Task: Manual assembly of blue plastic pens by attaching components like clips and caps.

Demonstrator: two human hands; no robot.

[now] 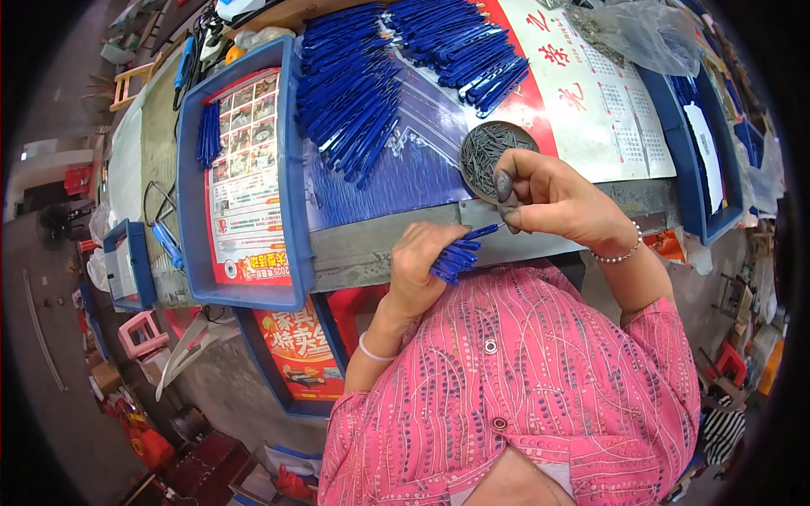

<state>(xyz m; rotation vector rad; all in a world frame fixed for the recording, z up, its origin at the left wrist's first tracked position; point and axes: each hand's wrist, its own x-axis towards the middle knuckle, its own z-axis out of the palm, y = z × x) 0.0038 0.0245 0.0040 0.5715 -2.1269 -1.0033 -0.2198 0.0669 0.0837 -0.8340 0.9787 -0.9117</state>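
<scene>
My left hand [413, 261] is closed around a bunch of slim blue sticks [454, 263], their ends showing past the fingers. One stick juts out to the right, toward my other hand. My right hand [553, 198] pinches thumb to forefinger at that stick's tip; a thin piece seems to be between them, too small to name surely. The fingertips are smudged dark grey. Just behind this hand is a round dish heaped with small grey metal pins [488, 153], partly covered by my fingers. Large piles of blue sticks [346, 93] lie fanned out on the table beyond.
A blue tray [305, 253] lined with a printed sheet stands on the left, holding a few sticks. Another blue tray [732, 198] is at the right edge. A red and white calendar sheet [591, 126] covers the table's right part, with a clear plastic bag [650, 38] behind.
</scene>
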